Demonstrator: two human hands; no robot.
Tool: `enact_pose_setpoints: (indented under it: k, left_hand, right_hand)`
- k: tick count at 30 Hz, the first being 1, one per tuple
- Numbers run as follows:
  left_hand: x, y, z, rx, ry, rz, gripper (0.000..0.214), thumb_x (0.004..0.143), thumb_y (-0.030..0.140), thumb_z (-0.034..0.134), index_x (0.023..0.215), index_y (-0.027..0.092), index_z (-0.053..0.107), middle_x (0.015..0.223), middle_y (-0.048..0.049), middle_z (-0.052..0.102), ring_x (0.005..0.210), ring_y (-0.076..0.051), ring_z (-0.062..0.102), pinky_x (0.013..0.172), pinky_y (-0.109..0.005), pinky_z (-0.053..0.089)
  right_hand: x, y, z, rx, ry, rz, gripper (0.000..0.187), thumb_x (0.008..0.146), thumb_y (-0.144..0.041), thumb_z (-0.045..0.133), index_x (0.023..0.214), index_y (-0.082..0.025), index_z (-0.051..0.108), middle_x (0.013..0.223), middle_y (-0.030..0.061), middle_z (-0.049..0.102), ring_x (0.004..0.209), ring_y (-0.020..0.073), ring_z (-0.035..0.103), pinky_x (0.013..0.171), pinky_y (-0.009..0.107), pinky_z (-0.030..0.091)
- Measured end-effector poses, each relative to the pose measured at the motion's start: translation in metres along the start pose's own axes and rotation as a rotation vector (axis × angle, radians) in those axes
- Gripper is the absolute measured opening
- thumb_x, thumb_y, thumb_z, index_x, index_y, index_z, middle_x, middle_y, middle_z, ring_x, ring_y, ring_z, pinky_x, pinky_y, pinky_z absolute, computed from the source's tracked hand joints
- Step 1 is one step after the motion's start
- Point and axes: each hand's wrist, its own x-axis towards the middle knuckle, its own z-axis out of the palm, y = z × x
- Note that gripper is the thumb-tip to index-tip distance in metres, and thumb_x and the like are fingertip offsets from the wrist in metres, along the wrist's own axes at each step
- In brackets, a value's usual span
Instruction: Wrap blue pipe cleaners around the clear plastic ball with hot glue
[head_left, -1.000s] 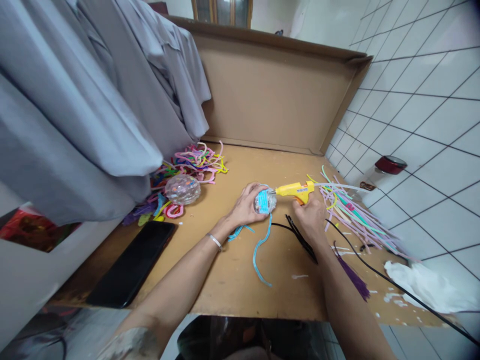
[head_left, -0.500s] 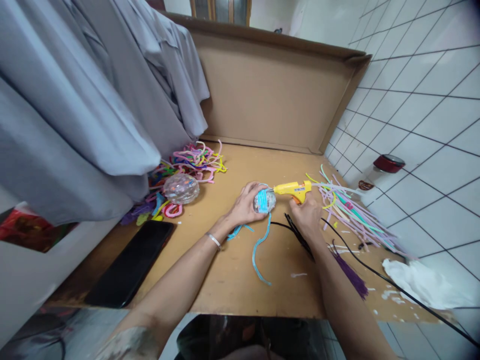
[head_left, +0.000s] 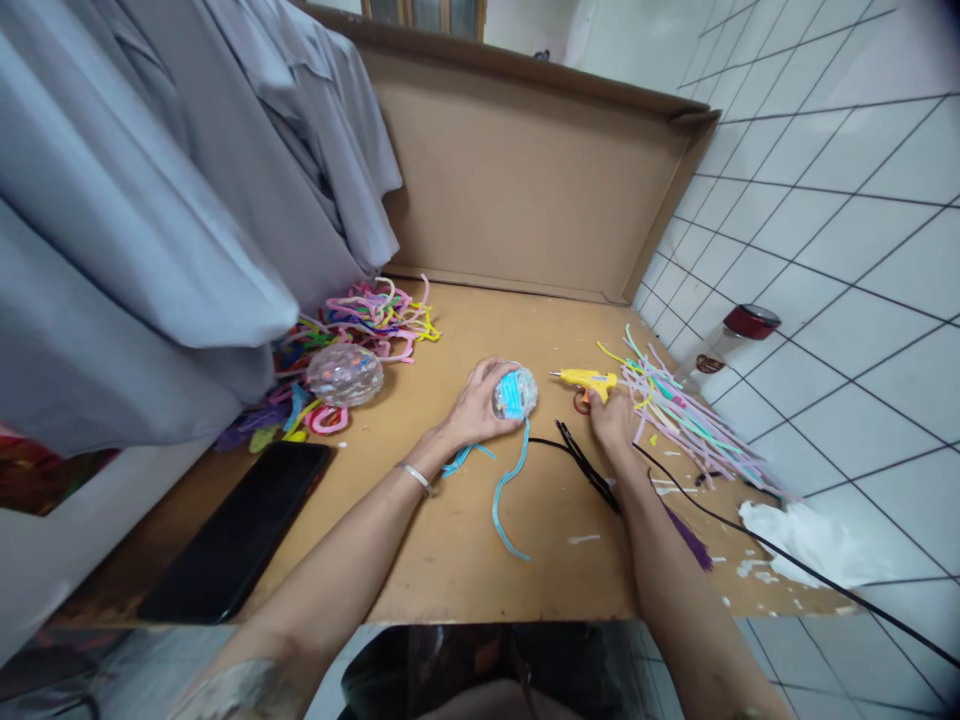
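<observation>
Clear, bumpy ball (head_left: 529, 385), wrapped across its face by a bright blue band (head_left: 512, 396), sits near the middle of the tabletop (head_left: 442, 560), in the grasp of the left hand (head_left: 480, 402). That hand is partly open, curved around the ball's left side, fingers over the top and thumb along the bottom; whether the ball rests on the wood or is lifted slightly I cannot tell. It looks like hollow plastic, so I judge it light and fairly stiff, perhaps a little slippery where bare; the band looks softer and could shift if rubbed. The bare left side seems the best place to hold, keeping skin off the wrapped face and any warm glue. A blue cord (head_left: 498, 492) trails from its lower edge toward the near side of the table. Just right of the ball, with a small gap, is the metal nozzle of a yellow glue gun (head_left: 589, 379); the right hand (head_left: 615, 417) is closed around its handle, the nozzle aimed left. Below the gun lies a black cable bundle (head_left: 589, 468); beyond the right hand spreads a heap of pastel fuzzy stems (head_left: 690, 420). Farther left are a second clear ball (head_left: 345, 375), touching a tangle of coloured stems (head_left: 375, 318), and a black phone (head_left: 238, 532). Behind everything stands a cardboard panel (head_left: 510, 170).
</observation>
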Motion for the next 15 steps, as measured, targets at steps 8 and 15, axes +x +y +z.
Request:
enact_pose_setpoints:
  k: [8,15]
  left_hand:
    - [0.000,-0.004,0.003,-0.005,0.019,0.005,0.081,0.061,0.029,0.080,0.134,0.022,0.046,0.135,-0.0123,0.040,0.132,-0.031,0.043,0.114,-0.046,0.039]
    - [0.000,-0.002,0.002,-0.007,0.003,-0.024,0.082,0.061,0.030,0.080,0.135,0.023,0.045,0.136,-0.0122,0.040,0.133,-0.031,0.042,0.114,-0.046,0.038]
  right_hand:
    - [-0.004,0.004,0.006,-0.137,0.023,-0.072,0.035,0.092,-0.030,0.046,0.104,-0.002,0.063,0.106,0.0254,0.064,0.101,0.0298,0.057,0.081,0.036,0.040]
    - [-0.016,-0.013,-0.002,-0.329,0.090,-0.174,0.044,0.087,-0.042,0.052,0.115,-0.009,0.055,0.115,0.0219,0.056,0.108,0.0350,0.050,0.085,0.042,0.037]
